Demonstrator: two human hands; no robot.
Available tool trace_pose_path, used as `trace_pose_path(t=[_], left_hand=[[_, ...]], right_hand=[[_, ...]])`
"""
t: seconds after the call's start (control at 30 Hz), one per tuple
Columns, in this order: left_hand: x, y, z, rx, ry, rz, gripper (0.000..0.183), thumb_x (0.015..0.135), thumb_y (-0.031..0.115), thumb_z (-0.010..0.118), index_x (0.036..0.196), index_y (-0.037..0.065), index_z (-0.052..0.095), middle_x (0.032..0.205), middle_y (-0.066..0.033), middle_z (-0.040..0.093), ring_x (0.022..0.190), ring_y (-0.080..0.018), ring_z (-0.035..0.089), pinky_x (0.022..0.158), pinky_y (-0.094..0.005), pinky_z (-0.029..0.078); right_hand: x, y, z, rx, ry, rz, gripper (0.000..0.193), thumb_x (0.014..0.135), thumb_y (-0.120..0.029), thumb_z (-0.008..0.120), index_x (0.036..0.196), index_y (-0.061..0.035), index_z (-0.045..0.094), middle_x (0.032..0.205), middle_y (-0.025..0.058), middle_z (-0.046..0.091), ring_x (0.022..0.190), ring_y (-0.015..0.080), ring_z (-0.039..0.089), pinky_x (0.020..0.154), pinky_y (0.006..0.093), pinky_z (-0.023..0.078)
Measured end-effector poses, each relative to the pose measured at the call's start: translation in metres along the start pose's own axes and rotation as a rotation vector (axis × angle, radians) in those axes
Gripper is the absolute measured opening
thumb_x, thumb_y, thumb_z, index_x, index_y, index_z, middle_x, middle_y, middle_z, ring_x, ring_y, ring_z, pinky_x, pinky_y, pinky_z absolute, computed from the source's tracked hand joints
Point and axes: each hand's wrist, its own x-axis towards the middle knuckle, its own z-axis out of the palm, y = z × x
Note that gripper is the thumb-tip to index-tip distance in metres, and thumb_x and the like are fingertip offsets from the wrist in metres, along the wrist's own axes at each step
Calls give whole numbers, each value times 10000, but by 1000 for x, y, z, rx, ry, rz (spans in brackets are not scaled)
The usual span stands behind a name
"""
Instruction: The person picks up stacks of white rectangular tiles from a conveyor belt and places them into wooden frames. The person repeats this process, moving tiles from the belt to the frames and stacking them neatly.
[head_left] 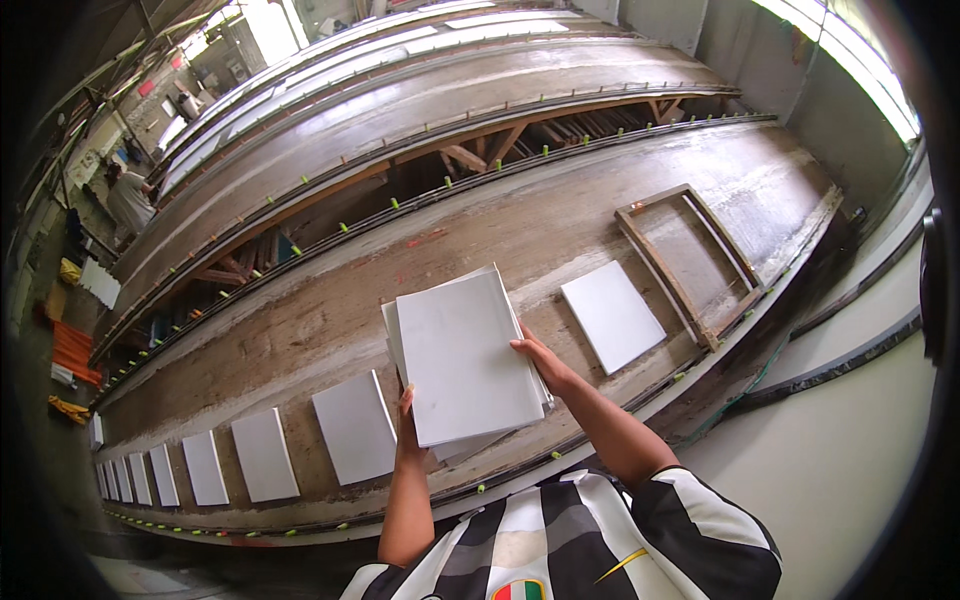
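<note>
Evidently both hands are engaged on one stack of white sheets (470,360), which is held before the person's chest, over the near table (250,345). The left hand (407,408) grips the stack's left edge near its lower corner, thumb along the edge; its forearm rises almost straight from below. The right hand (541,362) grips the right edge somewhat higher, thumb on the top sheet, its forearm slanting up and inward from the lower right. Both hands are clamped on the stack; most of their fingers are hidden beneath it, so their spacing cannot be told. The sheets are unevenly aligned, with corners protruding at the top and sides. Whether the stack touches the table cannot be determined. The table bears a row of white panels (355,428) to the left of the hands, spaced apart along its near side, and a single panel (613,318) to the right. Just beyond that panel lies a wooden frame (664,278), flat, enclosing brown surface. Green clips (395,203) line the table's far edge.
</note>
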Motion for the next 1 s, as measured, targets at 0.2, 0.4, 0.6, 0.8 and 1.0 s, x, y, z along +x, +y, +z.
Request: trace_pose_path(t=[0.2,0.4,0.6,0.8,1.0], left_hand=[[3,-29,36,75,-15,-1,616,966,567,516,1352,87,531,1195,-82,622,1081,-214,635,898,-392,542],[18,-58,77,85,-48,-6,717,955,553,540,1419,9,485,1262,-129,616,1119,-248,636,919,-392,532],[56,-116,153,117,-17,4,700,964,526,559,1398,-19,495,1225,-128,641,1075,-232,659,879,-365,553],[116,-183,199,139,8,41,586,984,529,505,1354,75,531,1211,-91,632,1120,-233,642,935,-401,546],[176,-205,237,107,-20,117,593,1009,499,506,1343,12,550,1184,-101,654,1055,-208,657,885,-360,547]], right_hand=[[-29,-21,-31,77,-4,19,845,959,-311,598,1647,-126,146,1628,143,294,1443,266,375,1165,395,350],[-43,-36,-83,66,15,-5,852,954,-308,596,1643,-97,141,1631,154,286,1460,273,350,1178,395,327],[-53,-67,-183,49,42,4,861,937,-294,588,1642,-85,140,1639,160,268,1477,281,320,1194,393,292],[-31,-104,-283,58,-11,-34,867,910,-274,623,1639,-102,187,1608,152,313,1431,265,375,1156,372,340],[14,-122,-343,136,-84,-21,852,886,-242,622,1631,-133,224,1518,142,437,1314,246,511,1068,372,450]])
